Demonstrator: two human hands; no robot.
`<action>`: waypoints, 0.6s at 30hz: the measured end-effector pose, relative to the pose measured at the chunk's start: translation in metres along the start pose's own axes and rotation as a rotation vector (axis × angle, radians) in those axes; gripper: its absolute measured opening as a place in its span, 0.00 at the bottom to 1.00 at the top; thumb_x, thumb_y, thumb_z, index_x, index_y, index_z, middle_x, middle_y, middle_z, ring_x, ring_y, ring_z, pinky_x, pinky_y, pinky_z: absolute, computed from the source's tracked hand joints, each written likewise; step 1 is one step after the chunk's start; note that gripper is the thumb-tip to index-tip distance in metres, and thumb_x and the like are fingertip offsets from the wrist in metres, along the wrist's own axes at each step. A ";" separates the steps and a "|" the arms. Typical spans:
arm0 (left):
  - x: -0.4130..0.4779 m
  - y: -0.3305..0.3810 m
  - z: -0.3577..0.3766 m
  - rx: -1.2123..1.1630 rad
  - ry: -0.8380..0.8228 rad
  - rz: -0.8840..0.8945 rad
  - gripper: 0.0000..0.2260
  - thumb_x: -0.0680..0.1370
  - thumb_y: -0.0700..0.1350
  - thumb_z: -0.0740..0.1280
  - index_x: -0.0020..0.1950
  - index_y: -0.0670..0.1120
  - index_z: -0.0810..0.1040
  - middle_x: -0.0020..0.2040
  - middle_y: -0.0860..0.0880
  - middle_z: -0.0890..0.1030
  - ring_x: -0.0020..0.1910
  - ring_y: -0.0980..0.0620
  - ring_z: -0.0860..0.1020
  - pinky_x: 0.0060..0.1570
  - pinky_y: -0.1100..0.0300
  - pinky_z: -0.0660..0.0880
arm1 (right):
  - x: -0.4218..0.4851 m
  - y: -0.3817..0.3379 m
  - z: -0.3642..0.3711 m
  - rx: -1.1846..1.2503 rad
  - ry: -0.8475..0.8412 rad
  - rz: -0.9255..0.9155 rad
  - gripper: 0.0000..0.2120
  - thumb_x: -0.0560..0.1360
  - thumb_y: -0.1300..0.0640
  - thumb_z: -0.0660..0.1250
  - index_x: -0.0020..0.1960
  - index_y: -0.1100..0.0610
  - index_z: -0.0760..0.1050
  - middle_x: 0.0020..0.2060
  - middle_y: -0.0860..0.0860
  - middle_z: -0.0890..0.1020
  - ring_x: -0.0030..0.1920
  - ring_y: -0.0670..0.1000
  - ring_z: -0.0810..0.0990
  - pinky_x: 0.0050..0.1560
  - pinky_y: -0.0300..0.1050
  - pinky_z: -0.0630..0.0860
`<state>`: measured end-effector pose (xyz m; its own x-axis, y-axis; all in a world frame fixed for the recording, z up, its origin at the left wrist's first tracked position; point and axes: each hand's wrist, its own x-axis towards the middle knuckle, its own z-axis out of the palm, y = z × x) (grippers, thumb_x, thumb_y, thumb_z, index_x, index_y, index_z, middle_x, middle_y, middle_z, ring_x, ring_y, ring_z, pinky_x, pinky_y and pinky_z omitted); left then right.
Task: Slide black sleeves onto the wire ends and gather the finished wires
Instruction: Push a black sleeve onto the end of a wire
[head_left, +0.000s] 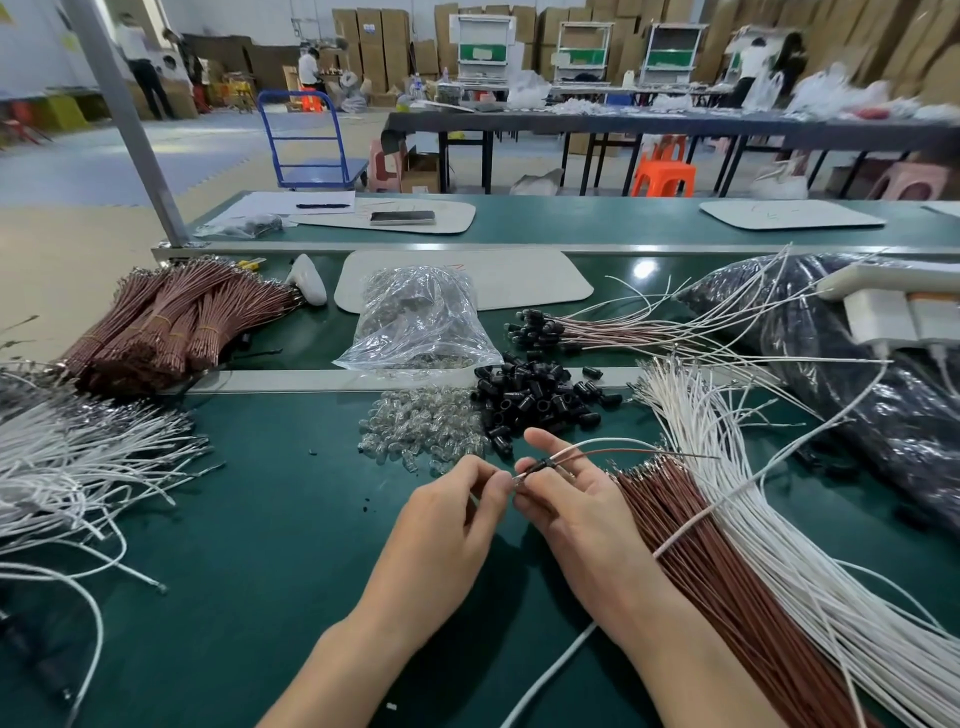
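Two wires (613, 451) left-right | black sleeve (543, 464) end leftward | left hand (457, 519), right hand (571, 501) pinch

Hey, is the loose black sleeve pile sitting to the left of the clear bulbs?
No, the black sleeve pile lies just right of the clear bulbs, with their edges meeting.
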<state>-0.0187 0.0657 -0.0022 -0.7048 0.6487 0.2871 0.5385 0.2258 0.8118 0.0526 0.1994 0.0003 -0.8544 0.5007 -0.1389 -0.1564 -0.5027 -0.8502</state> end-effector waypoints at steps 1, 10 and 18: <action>0.000 0.000 0.000 -0.006 -0.002 -0.004 0.09 0.82 0.60 0.59 0.46 0.59 0.73 0.35 0.49 0.79 0.31 0.49 0.77 0.37 0.46 0.75 | 0.000 0.000 0.000 -0.012 -0.003 -0.006 0.17 0.77 0.72 0.65 0.61 0.56 0.79 0.40 0.50 0.83 0.41 0.46 0.82 0.44 0.37 0.79; 0.000 -0.004 -0.002 -0.101 -0.020 -0.055 0.10 0.83 0.57 0.60 0.45 0.57 0.75 0.38 0.54 0.81 0.32 0.55 0.78 0.33 0.65 0.73 | -0.001 0.001 0.001 -0.042 -0.034 -0.016 0.17 0.77 0.71 0.66 0.62 0.56 0.78 0.41 0.51 0.84 0.42 0.47 0.82 0.45 0.37 0.79; 0.003 0.000 -0.003 -0.192 -0.023 -0.063 0.09 0.82 0.56 0.61 0.44 0.58 0.76 0.39 0.53 0.82 0.32 0.56 0.78 0.35 0.69 0.72 | -0.005 0.001 0.003 -0.137 -0.092 -0.035 0.17 0.77 0.69 0.68 0.62 0.55 0.78 0.41 0.54 0.84 0.42 0.50 0.83 0.48 0.39 0.80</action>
<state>-0.0225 0.0656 0.0001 -0.7223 0.6549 0.2223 0.3938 0.1252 0.9106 0.0556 0.1945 0.0016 -0.8926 0.4460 -0.0665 -0.1228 -0.3823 -0.9159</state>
